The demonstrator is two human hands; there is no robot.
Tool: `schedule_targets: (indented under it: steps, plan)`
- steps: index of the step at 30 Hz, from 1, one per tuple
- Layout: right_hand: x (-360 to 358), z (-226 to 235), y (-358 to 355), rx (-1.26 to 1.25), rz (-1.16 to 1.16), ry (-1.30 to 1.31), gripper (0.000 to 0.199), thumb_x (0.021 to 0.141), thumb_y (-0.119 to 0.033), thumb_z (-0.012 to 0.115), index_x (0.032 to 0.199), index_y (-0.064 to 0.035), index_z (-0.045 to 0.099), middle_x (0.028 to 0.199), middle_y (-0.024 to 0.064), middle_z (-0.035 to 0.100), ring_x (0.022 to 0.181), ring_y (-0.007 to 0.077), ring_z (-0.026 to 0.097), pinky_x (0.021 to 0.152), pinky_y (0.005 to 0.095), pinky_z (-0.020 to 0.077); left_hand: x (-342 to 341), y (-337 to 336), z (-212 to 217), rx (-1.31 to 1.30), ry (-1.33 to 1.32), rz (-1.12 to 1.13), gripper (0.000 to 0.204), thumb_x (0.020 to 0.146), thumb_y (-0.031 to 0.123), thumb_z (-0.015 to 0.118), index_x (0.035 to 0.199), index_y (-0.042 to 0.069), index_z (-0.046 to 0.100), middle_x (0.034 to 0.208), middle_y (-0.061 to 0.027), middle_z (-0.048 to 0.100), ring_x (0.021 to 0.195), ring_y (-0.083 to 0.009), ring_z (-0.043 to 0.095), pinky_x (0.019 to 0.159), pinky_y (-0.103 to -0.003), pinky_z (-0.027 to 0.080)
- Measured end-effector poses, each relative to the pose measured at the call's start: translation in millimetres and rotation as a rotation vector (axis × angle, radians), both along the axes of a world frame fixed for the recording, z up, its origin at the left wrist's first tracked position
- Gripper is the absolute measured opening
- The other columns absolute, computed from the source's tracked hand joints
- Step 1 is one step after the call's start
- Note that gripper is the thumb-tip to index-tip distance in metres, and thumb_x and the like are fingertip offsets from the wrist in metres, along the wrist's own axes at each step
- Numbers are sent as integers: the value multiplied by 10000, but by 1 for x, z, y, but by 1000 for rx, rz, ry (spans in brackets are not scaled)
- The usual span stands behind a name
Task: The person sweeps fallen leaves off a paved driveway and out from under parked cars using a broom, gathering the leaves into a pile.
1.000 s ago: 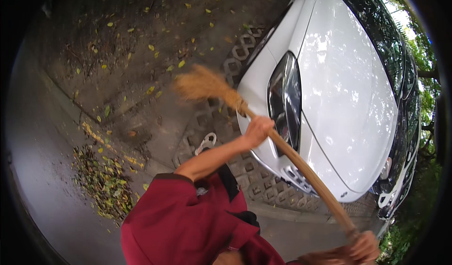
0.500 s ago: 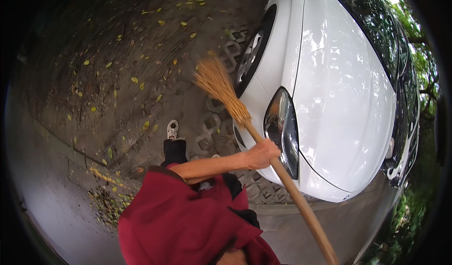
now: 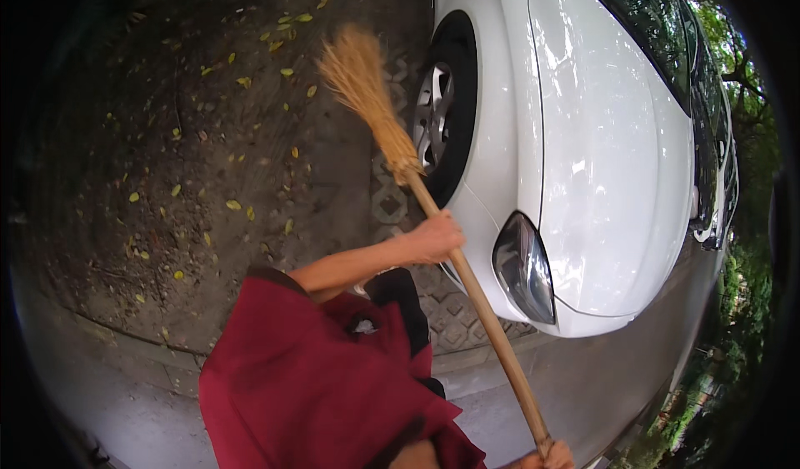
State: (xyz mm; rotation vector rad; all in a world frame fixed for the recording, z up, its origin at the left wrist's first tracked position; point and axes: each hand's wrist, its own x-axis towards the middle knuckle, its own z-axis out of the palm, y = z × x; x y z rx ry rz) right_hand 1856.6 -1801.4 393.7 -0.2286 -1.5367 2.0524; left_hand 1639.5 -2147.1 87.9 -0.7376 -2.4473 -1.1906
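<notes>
Leaf-strewn ground [image 3: 192, 160] beside a white car [image 3: 600, 135]: left hand [image 3: 433, 237] grips the broom [image 3: 392, 148] midway for leverage, right hand [image 3: 550, 456] clasps the end.

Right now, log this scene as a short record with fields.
setting: outdoor paved ground strewn with small yellow leaves
left hand: gripping the broom handle midway
right hand: at the handle's top end, at the lower edge of the picture
broom: straw head raised near the front wheel
car: white, parked to the right
clothing: red garment
</notes>
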Motion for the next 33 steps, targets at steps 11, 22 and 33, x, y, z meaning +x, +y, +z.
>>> schedule_targets:
  steps: [11,22,33]
  plan:
    - [-170,-124,-160,-84,-14,-40,355,910,-214,511,603,-136,351,523,-19,296,475,101,295,513,256,319,-97,-168,-105,-476,-597,-220,164,643,204,708,773,133,636,731,-98,625,769,-320,627,758,-443,454]
    - [-198,-42,-200,120,-263,-86,297,876,-335,518,705,-143,371,657,-1,360,613,163,361,586,289,358,-270,-171,-23,-109,-88,-255,81,673,103,608,668,121,528,687,-59,541,737,-260,544,708,-369,362]
    - [-439,-198,-495,-265,-166,-294,344,886,-222,522,607,-138,339,569,-6,310,548,131,338,584,320,333,-379,-528,-141,-620,-440,-91,115,629,149,697,709,108,626,677,-79,608,781,-297,623,709,-417,477]
